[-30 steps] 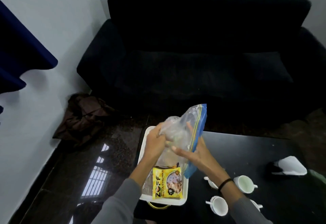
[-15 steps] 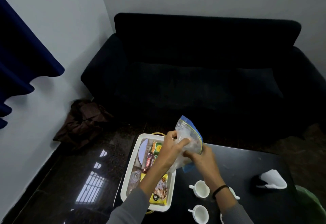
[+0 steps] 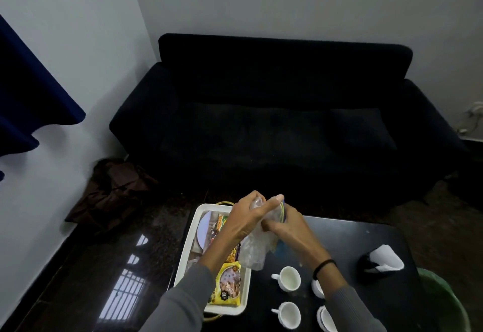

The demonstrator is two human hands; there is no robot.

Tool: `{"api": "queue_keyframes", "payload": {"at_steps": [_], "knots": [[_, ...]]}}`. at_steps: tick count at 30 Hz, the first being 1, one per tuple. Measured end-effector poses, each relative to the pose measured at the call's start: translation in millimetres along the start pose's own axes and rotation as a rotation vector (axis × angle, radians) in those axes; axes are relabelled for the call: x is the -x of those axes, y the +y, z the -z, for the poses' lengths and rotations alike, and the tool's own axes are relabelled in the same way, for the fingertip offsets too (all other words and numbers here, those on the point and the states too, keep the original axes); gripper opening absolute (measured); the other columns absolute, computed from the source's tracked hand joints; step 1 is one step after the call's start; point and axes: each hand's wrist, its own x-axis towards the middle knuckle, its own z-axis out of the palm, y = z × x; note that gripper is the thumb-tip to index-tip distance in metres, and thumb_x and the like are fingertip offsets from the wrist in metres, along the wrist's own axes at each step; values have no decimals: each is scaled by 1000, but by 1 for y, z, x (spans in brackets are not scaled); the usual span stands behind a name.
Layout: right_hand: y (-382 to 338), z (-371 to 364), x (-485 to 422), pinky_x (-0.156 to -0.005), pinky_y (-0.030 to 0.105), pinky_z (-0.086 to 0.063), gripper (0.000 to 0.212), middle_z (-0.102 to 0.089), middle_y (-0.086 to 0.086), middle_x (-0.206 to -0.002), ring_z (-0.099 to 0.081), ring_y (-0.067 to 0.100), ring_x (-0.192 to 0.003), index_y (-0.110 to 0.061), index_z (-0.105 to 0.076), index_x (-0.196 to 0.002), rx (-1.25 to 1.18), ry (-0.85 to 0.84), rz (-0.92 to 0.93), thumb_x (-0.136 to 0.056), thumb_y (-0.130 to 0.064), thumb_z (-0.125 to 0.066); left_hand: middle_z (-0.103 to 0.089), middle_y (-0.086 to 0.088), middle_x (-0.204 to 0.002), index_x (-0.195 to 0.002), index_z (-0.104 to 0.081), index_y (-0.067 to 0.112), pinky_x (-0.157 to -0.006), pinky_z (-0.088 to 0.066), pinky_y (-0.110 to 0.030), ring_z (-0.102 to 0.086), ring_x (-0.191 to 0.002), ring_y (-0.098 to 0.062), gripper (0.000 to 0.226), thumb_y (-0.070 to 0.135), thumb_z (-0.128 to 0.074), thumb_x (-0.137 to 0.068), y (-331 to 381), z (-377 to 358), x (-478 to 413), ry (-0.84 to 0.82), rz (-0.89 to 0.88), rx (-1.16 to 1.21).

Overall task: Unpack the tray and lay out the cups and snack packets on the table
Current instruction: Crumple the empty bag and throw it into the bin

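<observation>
Head view. Step in hand, as judged: emptying or folding a clear zip bag (image 3: 254,242) lifted from the tray (image 3: 186,250). Left hand (image 3: 244,220) and right hand (image 3: 283,223) close together, both clamped on the bag's crumpled top, above the tray's far right edge. Bag limp, blue-edged; contents not discernible. Packets remain in the tray, a yellow packet (image 3: 228,286) nearest. Four white cups (image 3: 288,278) already stand on the tabletop (image 3: 352,240), right of the tray. Next move probably calls for setting the bag down, then lifting packets out one by one.
</observation>
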Motion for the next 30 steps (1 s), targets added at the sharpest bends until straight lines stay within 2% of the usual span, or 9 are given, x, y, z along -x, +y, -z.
{"api": "queue_keyframes", "payload": {"at_steps": [5,9,14,16,18,20,22,27,30], "knots": [[-6,0,10,-79,29,-63,39,-70,1,-106,-71,17,-97,-24,-57,-114,0,44,10,-81,-16,-78,-69,-2,-78,-83,-62,17,-66,-53,-32,-64,-72,-13,51,64,-70,-65,2,1,0,6,23,-28],[-9,-8,23,-83,25,-61,58,-63,0,-120,-66,12,-105,-23,-48,-129,11,139,29,-82,-17,-81,-63,2,-69,-81,-63,7,-58,-47,-23,-58,-64,-10,44,49,-70,-69,5,-1,1,107,4,-6],[-9,-14,41,-71,6,-52,71,-56,-1,-126,-60,3,-101,-26,-42,-139,27,294,39,-81,-18,-82,-58,5,-62,-71,-61,10,-54,-43,-25,-54,-57,-8,31,40,-67,-79,4,-10,2,152,20,25],[-7,-14,48,-82,13,-53,72,-55,1,-130,-60,10,-108,-23,-44,-141,38,360,56,-81,-19,-84,-54,7,-58,-63,-55,18,-52,-41,-25,-50,-55,-7,28,40,-65,-77,3,-15,2,164,45,74],[-5,-11,54,-97,31,-55,70,-50,4,-134,-56,19,-120,-20,-46,-141,27,397,53,-82,-19,-85,-54,6,-58,-63,-55,18,-49,-41,-20,-50,-52,-4,26,36,-65,-79,3,-22,2,162,57,113],[-1,-6,60,-102,42,-55,65,-50,6,-136,-57,23,-122,-23,-46,-141,-56,347,21,-86,-19,-81,-54,9,-54,-61,-55,17,-42,-38,-11,-50,-45,2,26,31,-66,-81,3,-31,2,144,50,140],[2,-3,67,-101,42,-57,60,-56,8,-134,-63,23,-118,-30,-45,-140,-212,262,-3,-90,-21,-77,-55,10,-50,-59,-56,18,-40,-38,-11,-52,-44,1,27,32,-67,-79,5,-40,3,132,61,176],[7,12,76,-89,36,-61,82,-54,3,-141,-66,26,-123,-36,-39,-148,-578,137,-43,-79,-21,-80,-65,-2,-69,-70,-60,16,-70,-55,-40,-63,-68,-20,28,42,-68,-78,11,-62,3,156,176,291],[16,27,81,-97,41,-60,101,-49,-2,-143,-62,23,-126,-35,-32,-154,-426,77,18,-75,-2,-85,-68,-2,-92,-88,-59,27,-85,-58,-46,-68,-90,-25,12,37,-64,-84,13,-78,3,164,229,315]]}}
